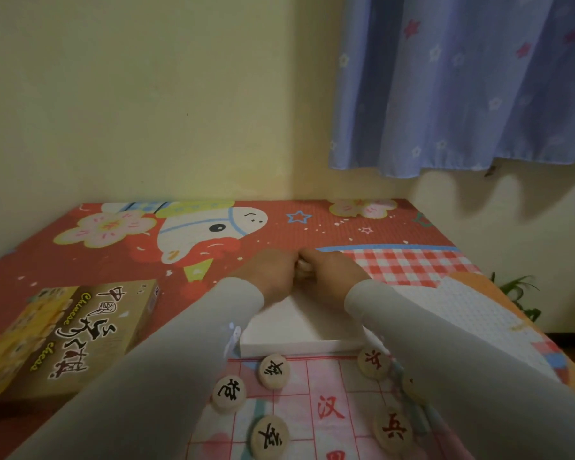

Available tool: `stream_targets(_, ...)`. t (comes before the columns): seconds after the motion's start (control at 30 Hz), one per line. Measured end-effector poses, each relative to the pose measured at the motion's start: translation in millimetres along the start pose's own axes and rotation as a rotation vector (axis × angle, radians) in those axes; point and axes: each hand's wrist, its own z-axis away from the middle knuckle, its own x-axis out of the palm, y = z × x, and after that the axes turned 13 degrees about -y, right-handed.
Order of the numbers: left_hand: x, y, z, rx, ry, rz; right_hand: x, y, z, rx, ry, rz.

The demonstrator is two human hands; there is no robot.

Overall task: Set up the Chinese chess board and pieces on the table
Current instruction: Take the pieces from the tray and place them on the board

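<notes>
- The left hand (269,271) and the right hand (333,273) meet knuckle to knuckle over the far edge of a white tray (296,330), fingers curled round something small and pale (302,269) pinched between them. It may be a stack of pieces, though the view is too dim to be sure.
- Judging by the pose, both hands are working together to lift or pull apart whatever came out of the tray, which sits just beyond the board so pieces can be fed onto it.
- The pink chess board (326,406) lies nearest the person, with wooden pieces scattered loosely on it rather than on their points: three black-lettered ones (274,371) at the left, two red-lettered ones (393,428) at the right. Setup looks barely begun.
- The game's box (70,330) lies flat on the left, well apart from the board, out of the way.
- All of it rests on a bench covered by a red cartoon-print cloth (279,227) with a white horse and blossoms.
- Behind are a pale yellow wall (146,94) and a blue starred curtain (462,81); a green plant (517,290) peeks past the bench's right edge.
</notes>
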Motion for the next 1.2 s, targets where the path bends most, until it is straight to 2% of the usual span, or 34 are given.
stream_targets(0.23, 6.2, -12.8, -2.7, 0.071, -0.009, 0.033, 9.1, 11.1, -6.2, -0.016, 0.033, 0.086)
stream_targets(0.53, 6.7, -19.3, -29.5, -0.016, -0.029, 0.028, 8.2, 9.3, -32.3, 0.004, 0.066, -0.041)
stream_targets(0.77, 9.9, -21.9, -22.1, -0.036, 0.006, 0.2, 13.8, 10.5, -29.9, 0.018, 0.064, -0.042)
stream_targets(0.97, 22.0, -22.3, -16.2, -0.002, 0.116, 0.261, 11.5, 10.1, -21.6, -0.013, 0.058, -0.006)
stream_targets(1.1, 32.0, -19.8, -17.6, -0.017, 0.171, 0.215, 11.2, 10.0, -16.6, -0.028, 0.034, 0.027)
stream_targets(1.17, 28.3, -19.9, -16.8, -0.006, 0.153, 0.287, 7.0, 9.4, -11.6, -0.027, 0.024, -0.006)
stream_targets(1.2, 25.7, -20.7, -16.5, 0.008, 0.149, 0.405, 4.3, 8.8, -8.1, -0.024, 0.026, -0.038)
